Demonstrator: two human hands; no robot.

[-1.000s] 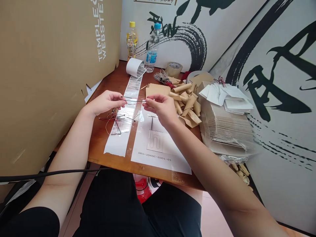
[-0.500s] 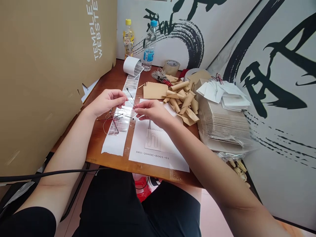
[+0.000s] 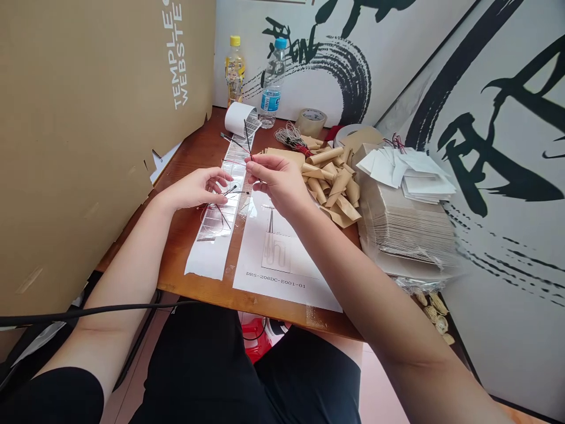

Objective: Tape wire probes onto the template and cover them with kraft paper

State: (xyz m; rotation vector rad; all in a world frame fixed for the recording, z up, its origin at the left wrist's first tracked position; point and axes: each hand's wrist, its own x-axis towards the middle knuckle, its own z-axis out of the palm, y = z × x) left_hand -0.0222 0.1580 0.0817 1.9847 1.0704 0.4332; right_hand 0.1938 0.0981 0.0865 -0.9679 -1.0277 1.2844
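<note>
Your right hand [image 3: 280, 181] has risen, pinching thin wires [image 3: 248, 138]; your left hand [image 3: 196, 188], fingers spread, dropped to loose leads [image 3: 223, 216]: one-handed hold now.

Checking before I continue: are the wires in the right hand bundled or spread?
Spread on top: two dark wire ends fan apart above the right hand. Lower down, cannot tell.

Soft, fairly bright light fills this corner, though I can't tell its source. The wall [image 3: 498, 253] looks pale, while the box [image 3: 88, 147] stands duller and the shorts [image 3: 198, 359] sink to near-black. The strip [image 3: 216, 237] throws back silvery glare. Wide-angle stretch pulls the arms [image 3: 126, 277] long toward the lower corners; the thin wires [image 3: 248, 139] look slightly soft.
</note>
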